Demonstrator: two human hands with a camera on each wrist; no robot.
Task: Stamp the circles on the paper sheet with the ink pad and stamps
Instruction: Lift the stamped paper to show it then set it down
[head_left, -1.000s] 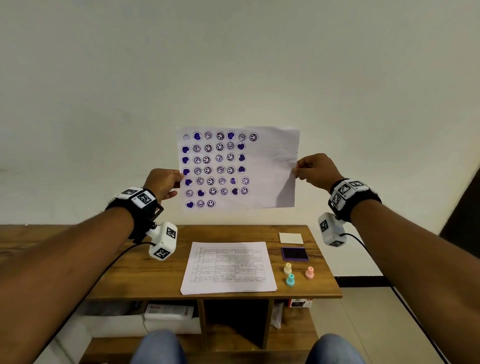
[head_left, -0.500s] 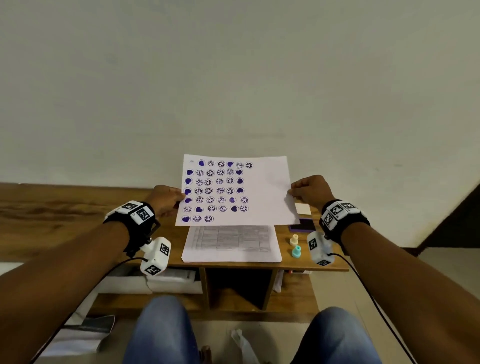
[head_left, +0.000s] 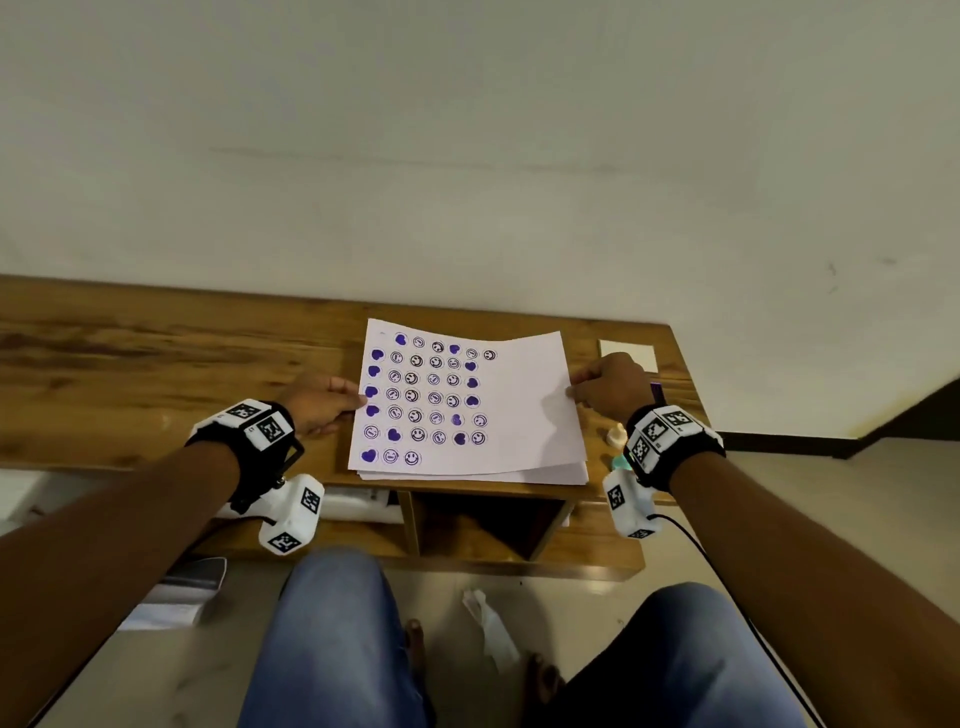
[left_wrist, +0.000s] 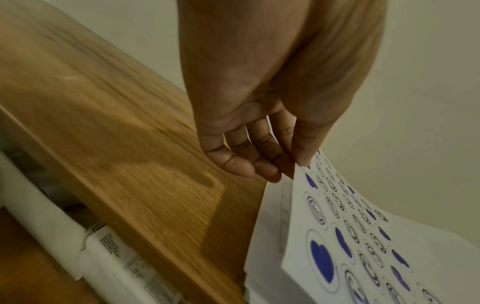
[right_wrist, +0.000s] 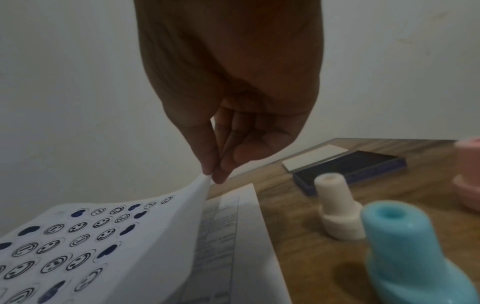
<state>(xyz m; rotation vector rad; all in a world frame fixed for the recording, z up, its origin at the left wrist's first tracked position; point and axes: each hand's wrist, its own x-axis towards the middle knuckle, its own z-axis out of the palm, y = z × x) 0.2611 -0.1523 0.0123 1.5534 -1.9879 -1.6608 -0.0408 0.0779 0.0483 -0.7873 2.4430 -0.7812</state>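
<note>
A: Wood desk (head_left: 156, 374) in head view, w/ the paper sheet (head_left: 519, 405) held just over a stack of printed pages (head_left: 545, 474). Left hand (head_left: 322, 405) pinches the sheet's left edge, right hand (head_left: 610, 389) its right edge. Stamped circles, hearts & smileys, fill the sheet's left part.

B: And vs 1 s ago?

A: Then the sheet was up in front of the wall, well above the desk; now it's lowered nearly flat onto the stack, both hands down w/ it.

B: Left wrist view?

A: Left hand (left_wrist: 272, 92): thumb on top, fingers (left_wrist: 239, 164) under, gripping the sheet (left_wrist: 298, 236) at its edge. Sheet sags away from the hand, slightly above the pages below.

B: Right wrist?

A: Right hand (right_wrist: 233, 82) pinches the sheet (right_wrist: 155, 236) btwn thumb & fingertip; edge is lifted off the printed page (right_wrist: 246, 236). Just to the right stand a cream stamp (right_wrist: 337, 207), a teal stamp (right_wrist: 405, 253) & part of a pink stamp (right_wrist: 470, 174). Ink pad (right_wrist: 350, 168) lies open behind them, its white lid (right_wrist: 314, 157) beside it.
</note>
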